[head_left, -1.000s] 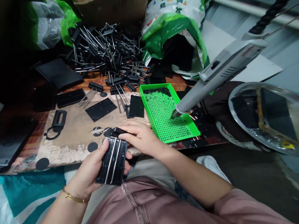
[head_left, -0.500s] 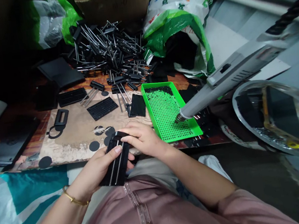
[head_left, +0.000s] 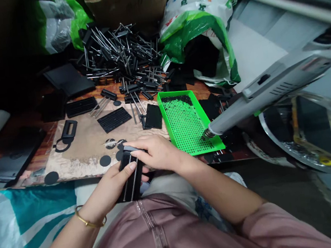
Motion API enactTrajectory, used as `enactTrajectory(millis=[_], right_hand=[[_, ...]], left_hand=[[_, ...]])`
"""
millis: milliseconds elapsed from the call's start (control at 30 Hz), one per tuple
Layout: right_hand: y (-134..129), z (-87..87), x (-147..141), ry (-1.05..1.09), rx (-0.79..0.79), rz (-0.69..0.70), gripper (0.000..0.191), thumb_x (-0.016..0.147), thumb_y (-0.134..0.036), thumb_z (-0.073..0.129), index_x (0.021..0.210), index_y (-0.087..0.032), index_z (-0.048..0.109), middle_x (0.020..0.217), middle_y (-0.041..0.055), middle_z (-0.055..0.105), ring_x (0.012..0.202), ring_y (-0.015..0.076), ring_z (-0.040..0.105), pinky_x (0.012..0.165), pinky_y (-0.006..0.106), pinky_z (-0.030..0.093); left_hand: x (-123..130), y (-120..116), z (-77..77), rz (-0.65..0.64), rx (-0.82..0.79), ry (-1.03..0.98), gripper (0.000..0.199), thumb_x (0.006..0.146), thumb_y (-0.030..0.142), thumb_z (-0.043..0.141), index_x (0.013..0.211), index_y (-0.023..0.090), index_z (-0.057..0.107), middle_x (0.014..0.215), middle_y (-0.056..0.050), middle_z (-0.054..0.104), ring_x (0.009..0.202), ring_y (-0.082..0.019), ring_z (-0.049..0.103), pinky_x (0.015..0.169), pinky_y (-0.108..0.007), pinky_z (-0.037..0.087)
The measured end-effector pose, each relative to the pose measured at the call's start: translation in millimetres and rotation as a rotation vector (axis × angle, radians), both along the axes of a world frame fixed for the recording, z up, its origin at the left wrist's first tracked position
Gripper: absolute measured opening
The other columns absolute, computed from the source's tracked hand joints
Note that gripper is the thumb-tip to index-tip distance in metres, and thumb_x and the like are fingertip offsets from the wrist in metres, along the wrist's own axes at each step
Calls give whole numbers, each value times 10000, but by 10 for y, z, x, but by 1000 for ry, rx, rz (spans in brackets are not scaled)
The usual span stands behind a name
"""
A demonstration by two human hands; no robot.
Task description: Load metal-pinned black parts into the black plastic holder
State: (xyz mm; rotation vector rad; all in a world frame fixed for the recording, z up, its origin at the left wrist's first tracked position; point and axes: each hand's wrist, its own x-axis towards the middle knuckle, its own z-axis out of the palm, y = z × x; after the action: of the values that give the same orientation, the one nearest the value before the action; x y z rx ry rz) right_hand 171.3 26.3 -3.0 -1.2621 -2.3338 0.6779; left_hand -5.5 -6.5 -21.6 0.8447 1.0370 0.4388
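My left hand (head_left: 111,185) grips a black ribbed plastic plate with steel rods (head_left: 132,178), which stands narrow and tilted towards me. My right hand (head_left: 154,153) pinches the plate's far end between thumb and fingers, and the hand hides that end. Behind them on a worn kraft-paper mat (head_left: 80,150) lie several black discs, with one disc (head_left: 105,160) nearest my hands. A green perforated tray (head_left: 185,123) is just right of my right hand. A grey hot-glue gun (head_left: 270,91) has its nozzle over the tray's near right corner.
A heap of black parts with steel rods (head_left: 121,57) rises behind the mat, beside loose black grilles (head_left: 114,119). Green-and-white plastic sacks (head_left: 195,19) and a cardboard box (head_left: 126,0) stand at the back. A round glass dome (head_left: 311,134) sits at right.
The plate has turned from lying wide across my left hand to a narrower, edge-on position and shifted slightly right. The view has moved slightly, and the glue gun appears further right.
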Motion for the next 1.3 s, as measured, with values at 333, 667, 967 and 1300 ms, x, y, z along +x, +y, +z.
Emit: enactTrajectory(millis=[333,667,967,1300], right_hand=[[-4,295,-140,-218,-114,8,233,866,-197,507,953,-201,723,864,38,743,775,160,630,688,262,391],[-29,106,-97,-43,-40,78,221,875,-182,514,951,-219,718,924,18,738,842,155,651,768,267,443],[-56,-64,-25,148,-68,80,349,947,-256,434,1237,-171,607,1130,87,698,1021,172,653,891,319,488],[-41,-113,-13,171,-30,123,337,940,-237,437,1214,-173,622,1063,82,707,951,169,650,842,314,492]], left_hand=[[24,87,26,9,-136,-112,347,650,391,801,859,148,670,765,-78,752,701,-186,708,667,-278,557],[-3,16,22,17,-98,-126,198,680,278,778,807,141,714,798,-72,751,660,-163,690,618,-253,547],[-10,17,4,22,-110,-156,218,743,347,726,836,150,720,879,-92,749,695,-178,688,609,-276,554],[45,-16,48,57,-84,-73,198,734,332,729,786,141,720,728,-70,741,607,-155,660,568,-248,536]])
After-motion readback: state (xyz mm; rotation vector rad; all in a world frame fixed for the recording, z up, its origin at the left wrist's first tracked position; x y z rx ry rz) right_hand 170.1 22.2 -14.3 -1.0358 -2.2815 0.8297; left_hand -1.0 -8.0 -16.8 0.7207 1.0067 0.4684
